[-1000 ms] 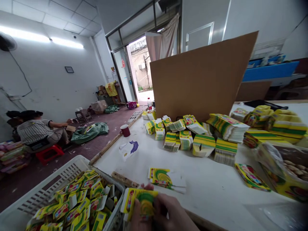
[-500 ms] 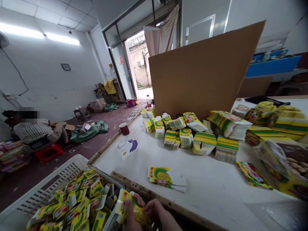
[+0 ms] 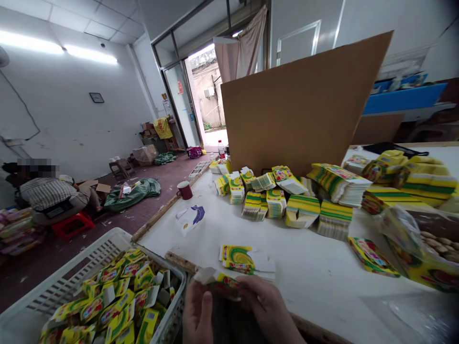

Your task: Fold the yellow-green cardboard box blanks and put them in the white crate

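Note:
Above the table's near edge, a small yellow printed carton [image 3: 225, 278] with a white flap is held between my two hands. My left hand [image 3: 199, 306] is curled round the carton's left end, its thumb up. The fingers of my right hand [image 3: 267, 303] pinch the right end. Part of the carton is hidden by the fingers and slightly blurred. Just beyond my hands, several flat yellow cartons [image 3: 238, 259] lie on the white table [image 3: 304, 267]. To the left stands a white slatted basket [image 3: 120, 234] full of yellow cartons [image 3: 98, 306].
Stacks of flat cartons [image 3: 276, 203] line the table before a cardboard sheet [image 3: 301, 110]. A mug [image 3: 184, 191], a white-and-purple packet [image 3: 190, 220] and a plastic bag with brown pieces [image 3: 433, 243] are on it. A person [image 3: 53, 196] sits on a red stool [image 3: 75, 225].
Both hands have moved right and slightly up with the carton, away from the basket's edge. The carton now lies more level, its white flap showing at the left.

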Demonstrator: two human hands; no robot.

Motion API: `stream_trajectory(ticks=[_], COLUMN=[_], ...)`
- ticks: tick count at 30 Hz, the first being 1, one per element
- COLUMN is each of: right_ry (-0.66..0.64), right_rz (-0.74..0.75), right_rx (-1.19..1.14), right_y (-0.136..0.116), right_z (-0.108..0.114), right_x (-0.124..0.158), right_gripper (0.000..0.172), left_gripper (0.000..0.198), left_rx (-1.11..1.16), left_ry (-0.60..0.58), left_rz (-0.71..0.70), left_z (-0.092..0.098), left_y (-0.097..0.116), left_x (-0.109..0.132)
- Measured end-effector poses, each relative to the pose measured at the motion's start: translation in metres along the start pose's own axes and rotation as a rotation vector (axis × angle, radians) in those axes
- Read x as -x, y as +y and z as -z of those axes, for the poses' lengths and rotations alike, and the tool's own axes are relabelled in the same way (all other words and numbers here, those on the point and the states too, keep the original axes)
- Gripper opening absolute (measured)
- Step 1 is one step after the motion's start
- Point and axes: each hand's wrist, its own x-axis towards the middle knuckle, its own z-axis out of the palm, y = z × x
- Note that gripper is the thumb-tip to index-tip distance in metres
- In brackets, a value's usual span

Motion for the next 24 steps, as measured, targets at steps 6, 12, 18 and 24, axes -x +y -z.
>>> stream_trajectory(ticks=[6,12,18,24], right_ry=[-0.185,0.167,-0.246,-0.393], right_rz=[0.334,0.158,-0.344,-0.287], right_rx=[0.314,0.004,-0.976,-1.214], right_y=[-0.021,-0.014,0.009,0.005], right_z=[0.018,0.004,-0.015,-0.008], right_x=[0.002,0.011,0.016,0.017], right_gripper=[0.025,0.066,0.06,0.062], left_gripper=[0.088,0.063,0.07,0.078], left_rx=[-0.352,-0.462,-0.428,-0.375], left_ry=[-0.271,-0.462,-0.273,-0.272], left_rz=[-0.137,-0.015,0.005,0.008], left_z=[0.002,-0.011,-0.016,-0.025], left_y=[0.038,0.034,0.011,0.01], left_x=[0.004,0.016,0.03,0.037])
